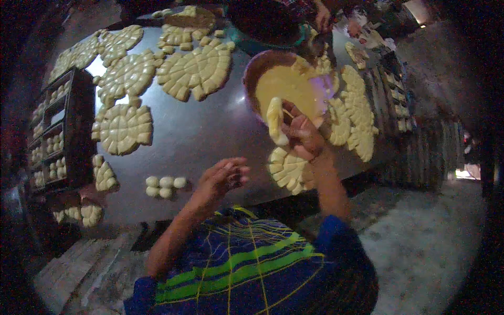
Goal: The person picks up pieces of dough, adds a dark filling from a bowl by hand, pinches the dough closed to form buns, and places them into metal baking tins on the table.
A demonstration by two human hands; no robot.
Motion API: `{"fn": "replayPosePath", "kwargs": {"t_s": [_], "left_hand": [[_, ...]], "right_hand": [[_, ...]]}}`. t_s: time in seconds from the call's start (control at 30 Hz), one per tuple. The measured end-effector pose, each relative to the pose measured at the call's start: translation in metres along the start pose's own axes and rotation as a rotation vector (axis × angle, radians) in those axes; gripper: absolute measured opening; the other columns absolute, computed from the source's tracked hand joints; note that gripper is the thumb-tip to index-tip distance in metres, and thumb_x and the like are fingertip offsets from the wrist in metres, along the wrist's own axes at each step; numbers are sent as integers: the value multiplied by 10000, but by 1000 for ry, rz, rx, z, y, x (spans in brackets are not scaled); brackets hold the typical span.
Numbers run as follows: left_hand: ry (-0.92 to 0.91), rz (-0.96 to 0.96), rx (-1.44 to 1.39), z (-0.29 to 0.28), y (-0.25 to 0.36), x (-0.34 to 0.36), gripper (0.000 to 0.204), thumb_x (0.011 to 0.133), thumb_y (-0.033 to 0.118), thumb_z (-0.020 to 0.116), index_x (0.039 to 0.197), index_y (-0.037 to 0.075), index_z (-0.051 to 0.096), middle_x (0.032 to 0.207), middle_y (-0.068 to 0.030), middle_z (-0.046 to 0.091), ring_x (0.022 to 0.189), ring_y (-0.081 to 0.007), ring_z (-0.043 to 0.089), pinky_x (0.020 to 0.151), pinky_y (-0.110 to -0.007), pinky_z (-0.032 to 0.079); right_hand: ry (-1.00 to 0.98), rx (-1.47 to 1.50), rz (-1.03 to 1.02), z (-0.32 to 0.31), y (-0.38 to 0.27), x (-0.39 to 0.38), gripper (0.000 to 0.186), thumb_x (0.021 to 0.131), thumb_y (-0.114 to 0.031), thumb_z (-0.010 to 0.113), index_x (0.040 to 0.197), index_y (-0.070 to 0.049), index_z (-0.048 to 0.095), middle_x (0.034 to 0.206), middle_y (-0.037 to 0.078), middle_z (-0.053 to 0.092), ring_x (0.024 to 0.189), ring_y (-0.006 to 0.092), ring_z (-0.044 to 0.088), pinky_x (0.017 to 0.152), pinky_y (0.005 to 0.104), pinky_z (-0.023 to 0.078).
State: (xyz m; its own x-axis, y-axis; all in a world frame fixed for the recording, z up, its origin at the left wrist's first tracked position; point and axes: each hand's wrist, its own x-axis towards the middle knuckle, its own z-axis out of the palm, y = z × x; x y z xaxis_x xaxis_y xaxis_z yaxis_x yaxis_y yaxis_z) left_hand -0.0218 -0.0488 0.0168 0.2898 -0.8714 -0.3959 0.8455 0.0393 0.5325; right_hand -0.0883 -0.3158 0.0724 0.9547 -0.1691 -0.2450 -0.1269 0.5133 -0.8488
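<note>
A glossy, pale strip of dough (274, 116) hangs in the right hand (304, 135), whose grip is closed on it between thumb and fingers, in front of the near side of a purple bowl (249, 93) of yellow liquid (273, 81). The left hand (223, 176), slightly blurred, is apart from it, fingers loosely parted and nothing visible in them. A segmented dough round (286, 170) lies just below the right wrist on the dark desk (194, 131); a cluster of dough balls (165, 182) sits left of the left hand. Farther out are large dough rounds (195, 71), a dark rack (73, 115) and a co-worker's hand (323, 18). The soft strip could stretch or tear if pinched hard; a wet surface could make it slip or drip onto the desk. No brand, label or writing is legible.
</note>
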Motion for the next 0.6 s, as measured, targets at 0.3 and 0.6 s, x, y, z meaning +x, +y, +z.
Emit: {"fn": "replayPosePath", "kwargs": {"t_s": [0.3, 0.6], "left_hand": [[124, 213, -131, 25, 20, -25, 333, 1002, 307, 490, 1241, 77, 523, 1203, -40, 572, 1141, -162, 528, 1006, -355, 417], [177, 319, -264, -16, 26, -53, 193, 987, 305, 531, 1057, 124, 531, 1079, -12, 600, 1054, -151, 569, 943, -364, 454]], "right_hand": [[-35, 170, -170, 90, 69, -3, 686, 828, -9, 658, 1434, -128, 361, 1321, 83, 525, 1203, 210, 522, 1001, 344, 463], [69, 349, -172, 123, 123, -2, 605, 838, 66, 561, 1391, -129, 413, 1264, 60, 544, 1179, 194, 532, 968, 336, 483]]}}
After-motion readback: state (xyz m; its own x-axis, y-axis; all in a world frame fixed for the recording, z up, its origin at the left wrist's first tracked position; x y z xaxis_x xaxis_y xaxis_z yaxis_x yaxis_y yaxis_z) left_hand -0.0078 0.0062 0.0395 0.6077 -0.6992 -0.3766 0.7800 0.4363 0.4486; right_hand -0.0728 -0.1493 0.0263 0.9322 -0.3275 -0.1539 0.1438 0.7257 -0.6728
